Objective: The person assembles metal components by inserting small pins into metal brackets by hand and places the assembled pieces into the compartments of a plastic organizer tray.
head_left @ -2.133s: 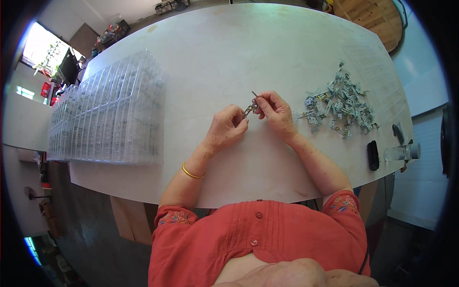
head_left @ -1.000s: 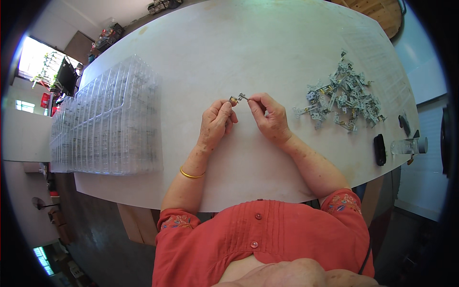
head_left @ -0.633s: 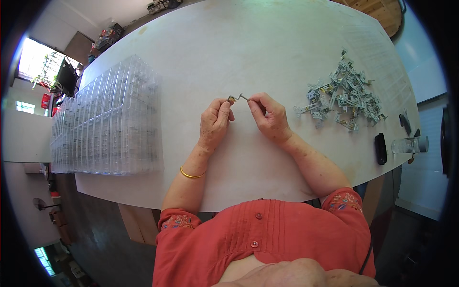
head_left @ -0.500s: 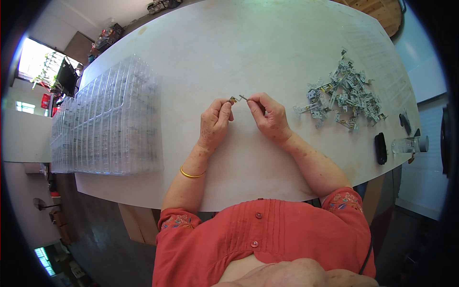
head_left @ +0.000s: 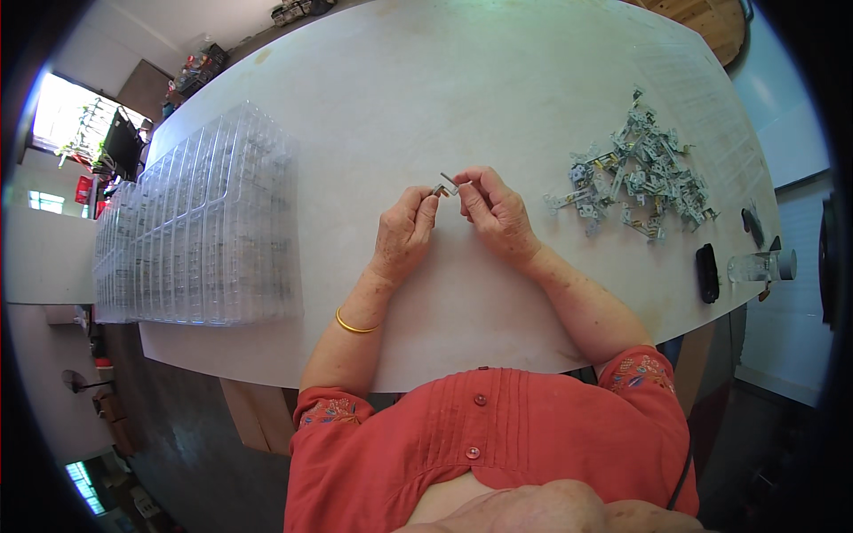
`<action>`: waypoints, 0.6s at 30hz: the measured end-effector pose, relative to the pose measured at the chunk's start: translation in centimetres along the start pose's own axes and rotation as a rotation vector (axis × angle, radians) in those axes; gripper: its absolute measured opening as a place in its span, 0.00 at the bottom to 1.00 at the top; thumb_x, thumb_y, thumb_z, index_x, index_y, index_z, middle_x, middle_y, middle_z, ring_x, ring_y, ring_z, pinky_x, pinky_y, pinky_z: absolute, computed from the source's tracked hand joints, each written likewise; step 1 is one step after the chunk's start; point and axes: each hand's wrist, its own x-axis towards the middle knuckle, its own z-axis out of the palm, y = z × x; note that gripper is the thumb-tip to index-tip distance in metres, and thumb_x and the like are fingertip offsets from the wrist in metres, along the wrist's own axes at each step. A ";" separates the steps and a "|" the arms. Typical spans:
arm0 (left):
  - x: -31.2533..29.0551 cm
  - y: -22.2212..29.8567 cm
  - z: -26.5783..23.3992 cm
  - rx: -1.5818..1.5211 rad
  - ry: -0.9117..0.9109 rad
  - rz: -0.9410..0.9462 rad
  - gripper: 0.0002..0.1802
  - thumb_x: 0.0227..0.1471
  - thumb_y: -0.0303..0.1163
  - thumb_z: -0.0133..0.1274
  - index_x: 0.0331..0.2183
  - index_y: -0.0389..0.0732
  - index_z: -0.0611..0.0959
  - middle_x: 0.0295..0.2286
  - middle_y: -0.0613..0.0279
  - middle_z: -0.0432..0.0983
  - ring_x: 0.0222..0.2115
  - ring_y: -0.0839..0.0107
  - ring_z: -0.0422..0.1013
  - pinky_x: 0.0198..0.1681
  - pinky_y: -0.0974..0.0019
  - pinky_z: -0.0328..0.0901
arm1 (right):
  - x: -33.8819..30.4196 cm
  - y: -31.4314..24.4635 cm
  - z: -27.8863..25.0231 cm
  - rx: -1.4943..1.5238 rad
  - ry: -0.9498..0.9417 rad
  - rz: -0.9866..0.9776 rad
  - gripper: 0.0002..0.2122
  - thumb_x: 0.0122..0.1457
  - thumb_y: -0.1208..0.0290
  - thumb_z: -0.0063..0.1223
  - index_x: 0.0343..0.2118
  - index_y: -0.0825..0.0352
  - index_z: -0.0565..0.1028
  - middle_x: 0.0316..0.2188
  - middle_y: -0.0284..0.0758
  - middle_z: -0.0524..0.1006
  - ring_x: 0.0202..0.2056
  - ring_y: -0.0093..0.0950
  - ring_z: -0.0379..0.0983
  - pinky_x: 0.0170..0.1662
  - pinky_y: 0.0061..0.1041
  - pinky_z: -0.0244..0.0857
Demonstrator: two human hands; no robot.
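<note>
Right hand [head_left: 498,218] crept up and curled its fingers in over the last half-second, and the bent metal piece [head_left: 449,185] turned at the fingertips!
Down at the centre of the table [head_left: 426,98], just above mid-view toward twelve o'clock, that piece showed a thin straight rod tipped toward eleven and an angled bend below it, too small to tell whether it was one part or two. Left hand [head_left: 404,231] pinched the nine o'clock end, thumb and forefinger closed; the right pinched the three o'clock side, its other fingers folded. Smooth, rounded gold gleamed in the bangle [head_left: 355,329] at seven. Out at two lay a jagged heap of grey metal parts [head_left: 653,182], flecked with yellow; at nine stood glossy, ribbed clear plastic trays [head_left: 204,222], stacked; at three, a clear bottle [head_left: 753,268] lay beside a matte black case [head_left: 707,274].
</note>
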 end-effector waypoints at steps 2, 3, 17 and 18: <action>0.0 -0.2 0.1 0.020 -0.003 0.019 0.08 0.61 0.30 0.49 0.36 0.37 0.78 0.17 0.60 0.69 0.17 0.72 0.66 0.22 0.68 0.62 | 0.0 0.1 -0.1 -0.050 0.004 -0.009 0.06 0.62 0.74 0.52 0.40 0.67 0.73 0.23 0.32 0.74 0.24 0.21 0.70 0.29 0.23 0.65; 0.0 -0.2 0.1 0.041 -0.006 0.038 0.07 0.61 0.30 0.49 0.36 0.37 0.78 0.17 0.58 0.70 0.17 0.69 0.66 0.22 0.66 0.62 | 0.0 0.2 0.0 -0.050 0.004 -0.009 0.06 0.62 0.74 0.52 0.40 0.67 0.73 0.23 0.32 0.74 0.24 0.21 0.70 0.29 0.23 0.65; 0.3 0.7 -0.7 -0.398 -0.082 -0.275 0.12 0.63 0.35 0.45 0.36 0.36 0.78 0.18 0.68 0.70 0.15 0.81 0.61 0.18 0.75 0.54 | 0.6 0.7 0.0 0.017 0.247 -0.163 0.02 0.60 0.75 0.55 0.32 0.66 0.73 0.24 0.27 0.68 0.23 0.16 0.61 0.27 0.17 0.58; 0.5 0.8 -1.1 -0.520 -0.069 -0.388 0.14 0.64 0.36 0.43 0.36 0.37 0.79 0.18 0.70 0.69 0.14 0.84 0.57 0.17 0.80 0.50 | 0.6 0.7 0.0 0.017 0.248 -0.164 0.02 0.60 0.75 0.55 0.32 0.66 0.73 0.24 0.27 0.68 0.23 0.16 0.61 0.27 0.17 0.58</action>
